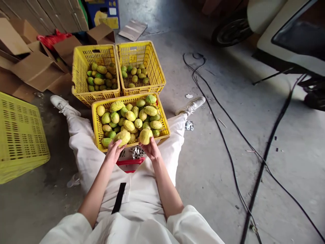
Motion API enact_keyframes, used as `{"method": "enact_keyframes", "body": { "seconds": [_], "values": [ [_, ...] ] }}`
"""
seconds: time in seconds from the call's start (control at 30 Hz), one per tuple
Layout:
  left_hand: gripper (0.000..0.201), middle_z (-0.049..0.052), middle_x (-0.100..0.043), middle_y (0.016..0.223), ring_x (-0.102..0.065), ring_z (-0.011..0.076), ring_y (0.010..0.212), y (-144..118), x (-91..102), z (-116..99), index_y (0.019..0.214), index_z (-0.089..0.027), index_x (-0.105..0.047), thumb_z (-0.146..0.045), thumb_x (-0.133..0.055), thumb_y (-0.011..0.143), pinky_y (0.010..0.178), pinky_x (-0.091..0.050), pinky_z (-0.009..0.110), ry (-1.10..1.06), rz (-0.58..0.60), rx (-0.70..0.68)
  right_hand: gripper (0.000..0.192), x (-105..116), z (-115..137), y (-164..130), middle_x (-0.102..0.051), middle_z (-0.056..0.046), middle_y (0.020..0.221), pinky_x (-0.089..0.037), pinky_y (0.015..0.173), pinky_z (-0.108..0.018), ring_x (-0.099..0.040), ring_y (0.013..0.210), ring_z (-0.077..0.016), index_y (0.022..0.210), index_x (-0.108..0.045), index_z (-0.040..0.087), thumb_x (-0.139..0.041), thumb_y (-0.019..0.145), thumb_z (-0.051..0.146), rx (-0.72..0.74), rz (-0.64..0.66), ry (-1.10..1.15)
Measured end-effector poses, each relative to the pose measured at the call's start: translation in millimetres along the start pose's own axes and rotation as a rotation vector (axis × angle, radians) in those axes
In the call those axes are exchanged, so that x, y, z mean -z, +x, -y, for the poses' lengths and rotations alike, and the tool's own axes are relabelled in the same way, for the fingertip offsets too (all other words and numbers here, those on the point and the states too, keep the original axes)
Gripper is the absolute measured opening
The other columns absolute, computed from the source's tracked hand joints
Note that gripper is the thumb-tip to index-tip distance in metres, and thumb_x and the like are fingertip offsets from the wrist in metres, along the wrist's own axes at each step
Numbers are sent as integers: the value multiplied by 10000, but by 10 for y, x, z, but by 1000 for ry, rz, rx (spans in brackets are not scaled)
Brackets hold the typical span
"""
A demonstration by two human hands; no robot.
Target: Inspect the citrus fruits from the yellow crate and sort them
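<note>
Head camera view: a person in white clothing sits on the concrete floor (215,162) with legs spread around a yellow plastic crate (98,135) filled with green and yellow mangoes (130,117). Left hand (114,150): fingers curled over a yellow-green mango (122,136) lying at the near edge of the crate, in contact with it. Right hand (151,149): fingers closed around a second yellow mango (145,136), held at the near rim of the same crate. Two further yellow crates stand side by side just beyond it: the left crate (81,67) holds a moderate layer of mangoes, the right crate (154,66) a sparse layer. An upturned yellow crate (21,135) lies to the left. Flattened cardboard boxes (35,69) are stacked at upper left. Black cables (228,149) run across the floor at right.
</note>
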State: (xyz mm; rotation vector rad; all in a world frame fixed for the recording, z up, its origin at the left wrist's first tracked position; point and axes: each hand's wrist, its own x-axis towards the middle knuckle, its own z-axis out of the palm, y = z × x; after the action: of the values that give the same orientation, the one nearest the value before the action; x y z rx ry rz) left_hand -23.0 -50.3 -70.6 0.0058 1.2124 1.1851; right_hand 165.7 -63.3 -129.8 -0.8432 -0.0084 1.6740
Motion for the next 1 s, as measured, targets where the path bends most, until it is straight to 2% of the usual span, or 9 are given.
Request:
{"method": "enact_keyframes", "body": {
  "seconds": [0.1, 0.17, 0.27, 0.4, 0.5, 0.67, 0.8, 0.9, 1.0],
  "values": [
    [320, 2, -745, 872, -680, 154, 833, 48, -12, -2, 800, -204, -633, -120, -867, 599, 740, -540, 262, -7, -5, -10, 502, -37, 31, -16, -791, 20, 985, -633, 687, -270, -737, 838, -178, 1015, -740, 271, -982, 623, 469, -47, 18, 9],
    [334, -11, -734, 857, -665, 141, 794, 58, -23, 0, 804, -206, -627, -134, -868, 584, 689, -516, 246, -23, -21, -8, 430, -79, 48, -16, -799, -8, 981, -633, 674, -265, -746, 849, -188, 994, -740, 244, -932, 702, 494, -94, 27, 26],
    [292, 12, -741, 892, -674, 163, 819, 36, -33, -2, 857, -202, -659, -174, -836, 627, 675, -526, 259, -30, -50, 21, 356, -166, 59, -10, -801, -57, 1065, -630, 661, -254, -745, 872, -186, 1072, -729, 218, -756, 898, 528, -159, 32, 87],
    [183, 33, -739, 939, -682, 184, 853, -20, -68, -27, 933, -206, -682, -249, -742, 765, 696, -577, 301, -23, -73, 90, 491, -253, 85, -1, -786, -99, 1086, -612, 606, -223, -707, 763, -150, 1147, -714, 169, -519, 1026, 603, -218, 14, 180],
    [136, 38, -739, 975, -697, 201, 900, -53, -137, -72, 966, -219, -668, -262, -691, 840, 757, -619, 349, -36, -74, 145, 442, -246, 114, 0, -783, -76, 1011, -630, 634, -238, -711, 772, -159, 1140, -710, 195, -551, 1017, 589, -207, -14, 179],
    [160, 67, -694, 852, -657, 180, 716, -85, -218, -108, 966, -170, -655, -321, -604, 948, 615, -595, 319, 5, -146, 284, 330, -163, 97, 6, -779, -48, 934, -641, 665, -264, -735, 821, -180, 1089, -708, 230, -641, 978, 533, -194, -16, 93],
    [110, 77, -707, 894, -663, 180, 723, -96, -198, -72, 977, -155, -665, -248, -634, 928, 596, -583, 308, 25, -152, 288, 328, -129, 49, 15, -795, -57, 960, -648, 698, -279, -748, 833, -190, 1082, -703, 209, -684, 950, 508, -178, -29, 114],
    [83, 71, -708, 886, -664, 175, 736, -98, -193, -36, 965, -156, -664, -214, -626, 919, 613, -585, 294, 51, -151, 286, 360, -134, 43, 2, -806, -68, 1031, -666, 790, -304, -771, 919, -205, 1195, -690, 205, -700, 945, 465, -178, -55, 157],
    [73, 66, -713, 875, -663, 168, 747, -83, -208, -12, 950, -164, -662, -196, -614, 906, 632, -586, 278, 61, -137, 270, 409, -152, 61, -13, -804, -36, 1104, -676, 842, -315, -782, 952, -189, 1359, -632, 256, -645, 990, 431, -169, -55, 166]
  ]
}}
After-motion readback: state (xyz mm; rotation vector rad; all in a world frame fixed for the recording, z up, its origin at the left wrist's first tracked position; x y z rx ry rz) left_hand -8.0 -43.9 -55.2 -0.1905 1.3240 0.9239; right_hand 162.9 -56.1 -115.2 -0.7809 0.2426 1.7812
